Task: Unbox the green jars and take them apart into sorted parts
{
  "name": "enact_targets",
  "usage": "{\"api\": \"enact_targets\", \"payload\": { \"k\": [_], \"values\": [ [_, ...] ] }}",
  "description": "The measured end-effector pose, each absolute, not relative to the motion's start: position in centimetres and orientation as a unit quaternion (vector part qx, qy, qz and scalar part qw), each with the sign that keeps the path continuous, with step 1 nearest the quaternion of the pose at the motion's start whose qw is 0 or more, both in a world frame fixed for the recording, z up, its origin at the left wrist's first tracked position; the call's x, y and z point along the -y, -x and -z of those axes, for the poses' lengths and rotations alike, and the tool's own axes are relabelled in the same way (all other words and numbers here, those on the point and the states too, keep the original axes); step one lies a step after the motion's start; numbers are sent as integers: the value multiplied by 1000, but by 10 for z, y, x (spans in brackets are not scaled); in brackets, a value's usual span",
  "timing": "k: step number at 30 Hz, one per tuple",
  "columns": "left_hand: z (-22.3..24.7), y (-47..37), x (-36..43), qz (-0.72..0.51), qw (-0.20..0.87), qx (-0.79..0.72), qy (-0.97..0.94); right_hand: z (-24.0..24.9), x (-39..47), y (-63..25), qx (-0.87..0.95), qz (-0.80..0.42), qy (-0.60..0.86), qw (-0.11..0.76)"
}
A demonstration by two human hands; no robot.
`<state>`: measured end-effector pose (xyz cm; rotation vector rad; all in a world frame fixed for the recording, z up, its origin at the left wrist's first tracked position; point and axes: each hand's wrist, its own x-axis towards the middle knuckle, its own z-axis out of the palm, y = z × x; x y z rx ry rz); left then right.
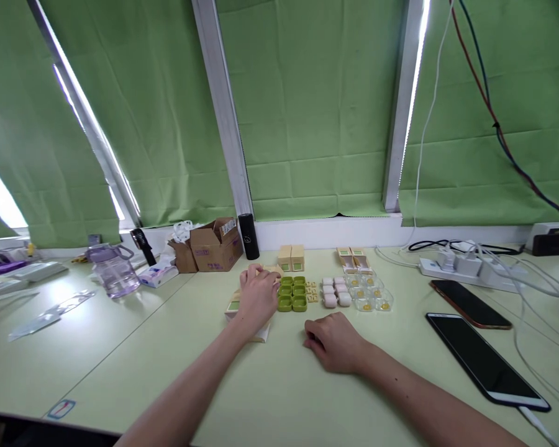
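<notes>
My left hand [258, 293] reaches over a group of small beige boxes [233, 305] with green windows. Its fingers are bent and close together; what lies under them is hidden. Just right of its fingertips stand several small green square containers [292, 294], in rows. Beside these lie several tiny beige pieces [312, 292], then pale pink rounded blocks [336, 292] and clear cups with yellow centres [369, 292]. My right hand [336, 341] rests on the table in front of the pink blocks, its fingers curled in with nothing visible in them.
Two beige boxes [291, 257] and opened boxes [354, 261] stand further back. A cardboard box [215, 244], black cylinder [248, 236] and purple bottle [113, 270] are at the left. Two phones [487, 360], a power strip [470, 275] and loose cables are at the right.
</notes>
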<state>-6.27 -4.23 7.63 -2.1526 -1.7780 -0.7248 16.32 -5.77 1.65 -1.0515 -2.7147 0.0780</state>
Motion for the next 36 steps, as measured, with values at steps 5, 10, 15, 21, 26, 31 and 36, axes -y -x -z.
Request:
{"api": "enact_targets", "payload": {
  "k": [5,10,15,21,26,31,36],
  "values": [
    [-84,61,7,252,137,593,752,-14,56,-164,926,-36,357,121],
    [-81,58,-46,182,141,620,750,-16,56,-164,926,-44,356,122],
    [-68,53,-87,142,137,614,764,-16,56,-165,926,-50,355,120],
    [-56,46,-120,109,130,620,766,-15,53,-166,926,-48,354,118],
    [-48,38,-133,88,116,621,770,-16,51,-166,928,-47,353,111],
    [-45,36,-134,87,116,604,783,-17,51,-166,927,-46,351,119],
    [-51,33,-133,96,106,596,790,-19,51,-166,927,-53,353,112]
  ]
}}
